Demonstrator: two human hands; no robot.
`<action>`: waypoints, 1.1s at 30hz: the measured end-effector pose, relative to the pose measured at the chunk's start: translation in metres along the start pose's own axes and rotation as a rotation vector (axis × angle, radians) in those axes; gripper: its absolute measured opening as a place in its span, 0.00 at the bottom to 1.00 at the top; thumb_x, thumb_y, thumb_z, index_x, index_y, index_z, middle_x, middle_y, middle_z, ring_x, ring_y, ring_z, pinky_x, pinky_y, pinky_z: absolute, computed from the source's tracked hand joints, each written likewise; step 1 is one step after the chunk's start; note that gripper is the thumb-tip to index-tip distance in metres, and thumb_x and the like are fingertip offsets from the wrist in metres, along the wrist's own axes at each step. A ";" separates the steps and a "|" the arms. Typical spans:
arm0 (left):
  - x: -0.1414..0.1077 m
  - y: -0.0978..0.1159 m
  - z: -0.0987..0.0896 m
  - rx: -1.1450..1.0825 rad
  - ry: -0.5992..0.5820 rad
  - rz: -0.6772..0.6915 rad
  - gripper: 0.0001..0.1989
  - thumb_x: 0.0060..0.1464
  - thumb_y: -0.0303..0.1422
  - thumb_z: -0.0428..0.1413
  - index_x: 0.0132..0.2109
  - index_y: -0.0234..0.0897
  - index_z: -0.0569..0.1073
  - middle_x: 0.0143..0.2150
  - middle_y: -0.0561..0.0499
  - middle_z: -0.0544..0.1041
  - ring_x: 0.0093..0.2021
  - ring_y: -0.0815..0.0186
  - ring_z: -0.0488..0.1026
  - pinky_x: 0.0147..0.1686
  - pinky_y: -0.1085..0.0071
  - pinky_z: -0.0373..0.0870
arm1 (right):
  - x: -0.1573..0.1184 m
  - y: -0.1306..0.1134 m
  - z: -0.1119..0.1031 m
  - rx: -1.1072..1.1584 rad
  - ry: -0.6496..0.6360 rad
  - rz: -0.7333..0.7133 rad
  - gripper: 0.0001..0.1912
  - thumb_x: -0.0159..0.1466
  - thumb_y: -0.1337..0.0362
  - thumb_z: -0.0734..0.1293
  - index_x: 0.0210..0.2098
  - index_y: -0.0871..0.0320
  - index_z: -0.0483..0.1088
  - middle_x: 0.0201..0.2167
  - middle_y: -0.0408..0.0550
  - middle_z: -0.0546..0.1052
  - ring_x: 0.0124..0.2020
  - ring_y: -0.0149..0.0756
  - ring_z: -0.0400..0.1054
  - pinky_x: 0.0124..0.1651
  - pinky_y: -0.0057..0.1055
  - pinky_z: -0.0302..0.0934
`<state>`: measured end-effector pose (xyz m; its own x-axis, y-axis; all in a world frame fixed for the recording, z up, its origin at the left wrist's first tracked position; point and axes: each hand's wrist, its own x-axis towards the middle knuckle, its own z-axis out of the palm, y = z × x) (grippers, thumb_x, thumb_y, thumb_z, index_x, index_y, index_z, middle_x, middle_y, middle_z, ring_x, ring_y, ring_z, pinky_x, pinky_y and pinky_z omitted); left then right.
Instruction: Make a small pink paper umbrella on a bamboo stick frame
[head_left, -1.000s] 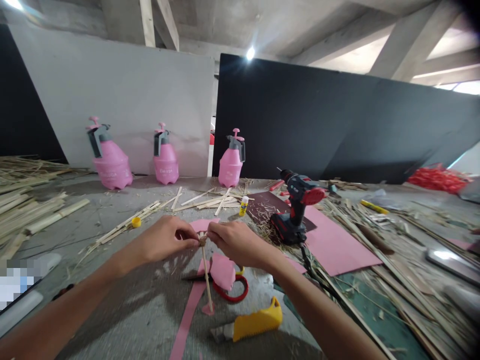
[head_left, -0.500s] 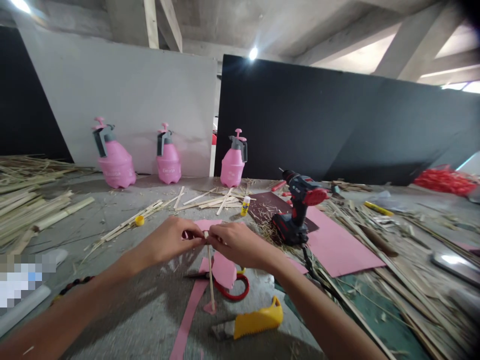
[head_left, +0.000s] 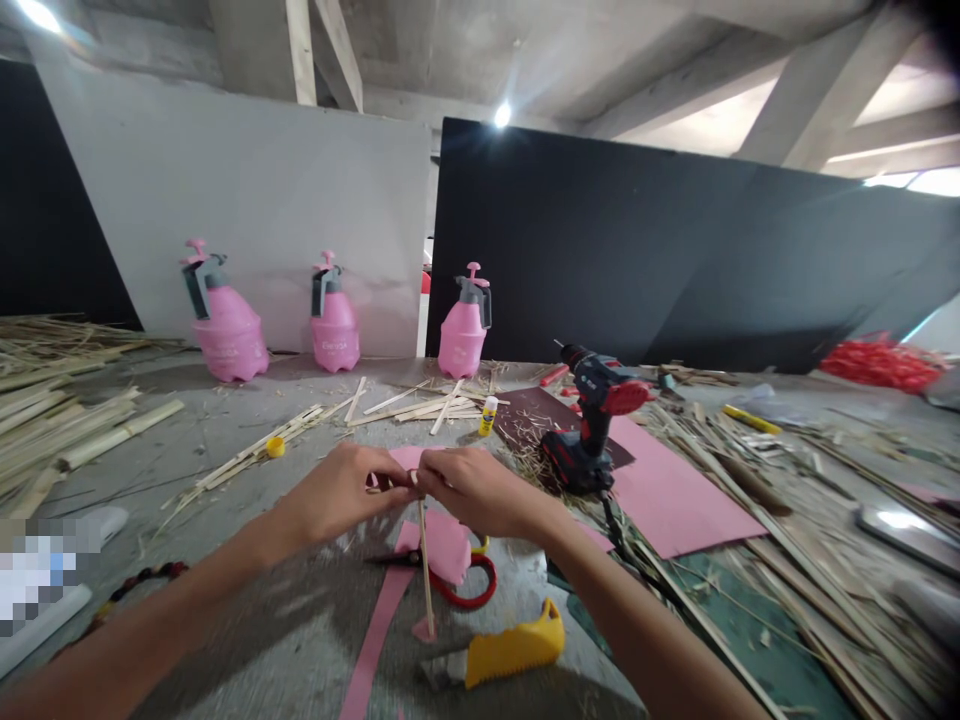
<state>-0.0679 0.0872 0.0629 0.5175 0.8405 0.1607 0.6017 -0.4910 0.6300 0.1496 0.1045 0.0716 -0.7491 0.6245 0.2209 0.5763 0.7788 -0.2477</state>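
Left hand (head_left: pixel 341 492) and right hand (head_left: pixel 480 490) closed together, fingers pinching the top of a thin bamboo stick (head_left: pixel 423 570) between them. Stick hanging down below the hands, its foot at a pink paper scrap (head_left: pixel 424 630). Red-handled scissors (head_left: pixel 471 585) just below the right hand, yellow utility knife (head_left: pixel 516 647) farther below, cordless drill (head_left: pixel 592 420) beyond the right hand.

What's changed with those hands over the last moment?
The left hand has slid rightward towards the right hand, and both now close around the top of the thin bamboo stick; neither has let go. The cordless drill and yellow utility knife lie as before.
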 end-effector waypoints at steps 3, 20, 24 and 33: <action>0.000 0.005 0.003 -0.004 0.058 0.002 0.10 0.58 0.39 0.61 0.38 0.40 0.83 0.33 0.52 0.83 0.33 0.65 0.76 0.33 0.73 0.67 | 0.000 0.001 -0.001 0.024 -0.004 0.009 0.14 0.73 0.67 0.59 0.32 0.59 0.68 0.26 0.43 0.72 0.26 0.29 0.59 0.31 0.31 0.46; 0.000 0.003 0.015 0.061 0.070 0.011 0.10 0.56 0.33 0.62 0.46 0.40 0.82 0.43 0.49 0.84 0.38 0.62 0.79 0.37 0.70 0.72 | -0.001 0.011 -0.010 0.189 0.093 0.111 0.13 0.68 0.70 0.63 0.25 0.58 0.64 0.23 0.40 0.66 0.27 0.29 0.56 0.33 0.30 0.47; 0.001 -0.004 0.022 0.273 0.128 0.150 0.08 0.60 0.31 0.60 0.45 0.40 0.81 0.44 0.48 0.84 0.43 0.58 0.79 0.44 0.64 0.72 | -0.004 0.014 -0.011 0.331 0.161 0.213 0.11 0.68 0.69 0.63 0.27 0.58 0.67 0.25 0.42 0.70 0.28 0.31 0.61 0.34 0.30 0.51; 0.002 0.002 0.033 0.424 0.140 0.195 0.10 0.65 0.33 0.54 0.48 0.38 0.79 0.47 0.45 0.82 0.47 0.56 0.77 0.49 0.60 0.72 | -0.038 0.005 0.032 0.885 0.146 0.463 0.16 0.70 0.59 0.61 0.34 0.61 0.75 0.32 0.48 0.78 0.31 0.31 0.71 0.32 0.26 0.66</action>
<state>-0.0458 0.0807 0.0393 0.5759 0.7321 0.3637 0.7118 -0.6679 0.2172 0.1708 0.0825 0.0322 -0.4317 0.9017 0.0247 0.3061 0.1722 -0.9363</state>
